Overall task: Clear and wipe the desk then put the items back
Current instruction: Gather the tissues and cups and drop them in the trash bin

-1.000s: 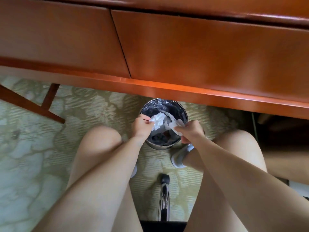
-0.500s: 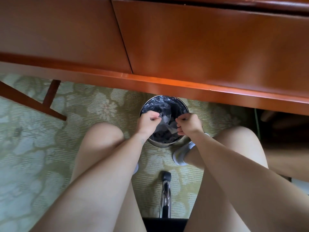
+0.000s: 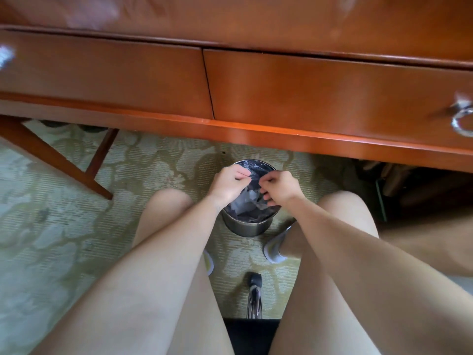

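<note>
Over the bin (image 3: 247, 228), left grip (image 3: 230, 184) clenched at 10 o'clock, right grip (image 3: 280, 188) clenched at 2 o'clock. It holds crumpled tissue (image 3: 243, 203).

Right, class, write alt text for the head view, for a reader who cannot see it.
Left hand and right hand, fingers curled, hover over a metal bin of crumpled paper, on patterned carpet under a wooden desk.

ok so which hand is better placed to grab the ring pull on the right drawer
Right, probably. The ring pull sits at the far right of the drawer, and the right hand hovers over the right side of the bin; the left hand would have to cross it.
</note>
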`<state>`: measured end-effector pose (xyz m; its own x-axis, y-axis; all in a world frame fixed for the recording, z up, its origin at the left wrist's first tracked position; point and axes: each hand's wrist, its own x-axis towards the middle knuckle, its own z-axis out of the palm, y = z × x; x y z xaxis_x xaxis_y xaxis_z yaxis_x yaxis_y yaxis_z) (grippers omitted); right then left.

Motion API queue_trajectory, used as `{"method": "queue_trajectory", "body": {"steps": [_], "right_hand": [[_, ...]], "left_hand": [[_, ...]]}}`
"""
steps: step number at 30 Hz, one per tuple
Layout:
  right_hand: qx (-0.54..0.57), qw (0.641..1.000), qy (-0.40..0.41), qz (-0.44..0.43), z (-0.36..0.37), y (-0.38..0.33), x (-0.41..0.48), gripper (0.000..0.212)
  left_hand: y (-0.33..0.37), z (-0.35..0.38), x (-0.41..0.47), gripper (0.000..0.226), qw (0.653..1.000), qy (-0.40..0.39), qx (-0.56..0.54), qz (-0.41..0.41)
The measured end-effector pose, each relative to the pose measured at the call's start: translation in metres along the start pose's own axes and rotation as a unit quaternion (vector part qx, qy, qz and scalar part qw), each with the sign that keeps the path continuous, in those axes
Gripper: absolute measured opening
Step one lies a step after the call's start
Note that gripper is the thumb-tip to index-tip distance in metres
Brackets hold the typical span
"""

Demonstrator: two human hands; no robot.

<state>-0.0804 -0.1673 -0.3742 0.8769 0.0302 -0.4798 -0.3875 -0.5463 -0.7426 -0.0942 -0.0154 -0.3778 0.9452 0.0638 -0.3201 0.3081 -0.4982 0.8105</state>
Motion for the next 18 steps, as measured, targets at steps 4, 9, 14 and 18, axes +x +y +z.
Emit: {"method": "queue_trajectory", "body": {"steps": [4, 9, 14, 18], "right_hand": [[-0.018, 0.999, -0.002, -0.046, -0.013, -0.018, -0.025, 0.013], [-0.042, 0.993, 0.007, -0.108, -0.034, -0.043, -0.062, 0.016], [-0.037, 0.984, -0.006, -0.172, -0.062, -0.073, -0.107, 0.014], [-0.055, 0.975, -0.031, -0.214, -0.094, -0.104, -0.143, 0.013]], "left_hand": [[0.020, -0.021, -0.024, 0.011, 0.999, 0.001, 0.030, 0.031], [0.052, -0.052, -0.058, 0.012, 0.994, 0.026, 0.078, 0.076], [0.087, -0.077, -0.090, 0.010, 0.987, 0.024, 0.083, 0.138], [0.124, -0.102, -0.112, 0.009, 0.977, -0.002, 0.113, 0.183]]}}
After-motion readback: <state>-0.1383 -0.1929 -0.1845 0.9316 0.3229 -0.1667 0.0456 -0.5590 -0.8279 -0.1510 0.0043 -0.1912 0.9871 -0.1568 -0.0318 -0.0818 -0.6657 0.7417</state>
